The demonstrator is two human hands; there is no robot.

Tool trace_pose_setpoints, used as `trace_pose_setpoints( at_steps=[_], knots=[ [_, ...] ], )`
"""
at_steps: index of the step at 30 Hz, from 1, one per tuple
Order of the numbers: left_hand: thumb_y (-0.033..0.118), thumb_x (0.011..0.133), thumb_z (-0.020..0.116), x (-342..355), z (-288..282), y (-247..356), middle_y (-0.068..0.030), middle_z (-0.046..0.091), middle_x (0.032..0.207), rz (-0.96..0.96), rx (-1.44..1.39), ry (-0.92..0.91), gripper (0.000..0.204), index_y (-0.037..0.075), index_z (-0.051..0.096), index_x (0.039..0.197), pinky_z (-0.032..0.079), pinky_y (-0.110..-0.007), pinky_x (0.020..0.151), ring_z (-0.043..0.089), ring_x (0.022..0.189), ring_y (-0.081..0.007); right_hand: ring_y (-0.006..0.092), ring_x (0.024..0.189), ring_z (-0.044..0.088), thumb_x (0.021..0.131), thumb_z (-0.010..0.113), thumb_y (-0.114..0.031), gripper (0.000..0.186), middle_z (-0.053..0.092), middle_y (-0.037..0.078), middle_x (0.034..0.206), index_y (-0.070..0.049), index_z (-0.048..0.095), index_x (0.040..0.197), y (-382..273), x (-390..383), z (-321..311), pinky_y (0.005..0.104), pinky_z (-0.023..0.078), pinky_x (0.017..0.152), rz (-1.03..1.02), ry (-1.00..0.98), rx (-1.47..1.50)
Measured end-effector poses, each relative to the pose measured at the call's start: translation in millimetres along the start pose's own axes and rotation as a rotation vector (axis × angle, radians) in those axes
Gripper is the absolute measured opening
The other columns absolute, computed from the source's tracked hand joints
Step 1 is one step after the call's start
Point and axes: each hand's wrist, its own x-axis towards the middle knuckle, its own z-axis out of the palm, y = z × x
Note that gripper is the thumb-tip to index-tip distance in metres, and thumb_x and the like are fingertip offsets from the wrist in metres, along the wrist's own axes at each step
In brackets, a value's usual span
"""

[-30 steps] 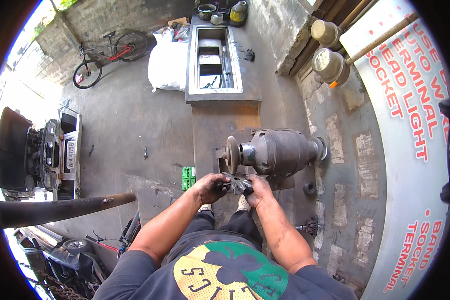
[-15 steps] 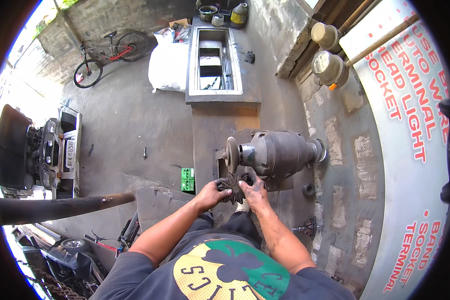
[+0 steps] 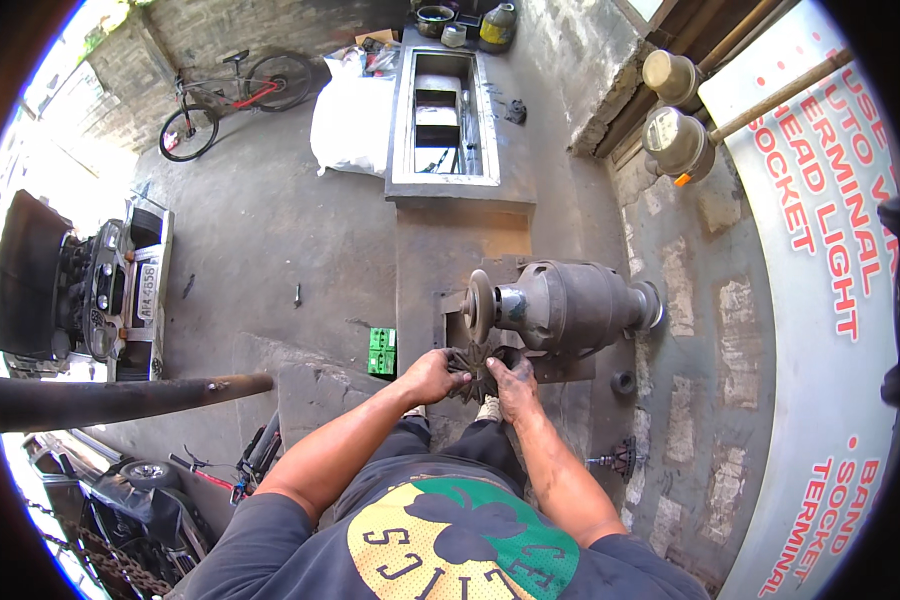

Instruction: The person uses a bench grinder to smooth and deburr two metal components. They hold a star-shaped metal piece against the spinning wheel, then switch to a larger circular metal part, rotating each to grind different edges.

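A dark, finned, star-shaped alternator rotor (image 3: pixel 473 374) is held between my two hands, in front of my body. My left hand (image 3: pixel 432 378) grips its left side, with the thumb laid across the face. On the opposite side my right hand (image 3: pixel 513 385) is closed round it, thumb and fingers darkened with grime. Just beyond the rotor stands the round wheel (image 3: pixel 480 306) of a bench grinder, driven by a large grey motor (image 3: pixel 575 308). The rotor's top edge comes close to the wheel's lower rim; whether they touch I cannot tell.
A concrete block carries a metal-framed basin (image 3: pixel 400 150) ahead. A green box (image 3: pixel 381 352) lies left of my feet, and a dark pipe (image 3: pixel 130 398) juts in from the left. Electric meters (image 3: pixel 678 140) and a white sign (image 3: pixel 770 110) flank the right. A bicycle (image 3: pixel 235 97) leans at the back wall.
The whole view has shifted slightly, so the surroundings sit farther right. The rotor has turned a little in my hands, and both hands still hold it below the wheel.
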Motion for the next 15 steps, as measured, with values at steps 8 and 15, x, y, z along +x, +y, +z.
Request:
trace_pose_setpoints(
  at_steps=[8, 15],
  knots=[
    [0.011, 0.097, 0.076, 0.9, 5.6, 0.7, -0.0058, 0.077, 0.105, -0.034, -0.139, -0.052, 0.030, -0.002, 0.070, 0.123, 0.055, -0.032, 0.090, 0.068, 0.097, -0.0139, 0.0311, 0.095, 0.070, 0.093, 0.073, -0.016, 0.033, 0.072, 0.017, 0.109, 0.002, 0.066, 0.119, -41.6, -22.7, 5.9, 0.0410, 0.054, 0.087, -0.151, 0.089, -0.338],
    [0.007, 0.100, 0.071, 24.4, 12.8, -25.4, -0.0052, 0.076, 0.109, 0.225, -0.197, -0.144, 0.025, -0.002, 0.069, 0.123, 0.055, -0.033, 0.090, 0.066, 0.098, -0.0129, 0.0367, 0.101, 0.072, 0.091, 0.073, -0.014, 0.033, 0.073, 0.022, 0.108, 0.003, 0.066, 0.119, -62.9, -35.4, -4.6, 0.0430, 0.057, 0.089, -0.461, 0.130, -0.557]
  ],
)
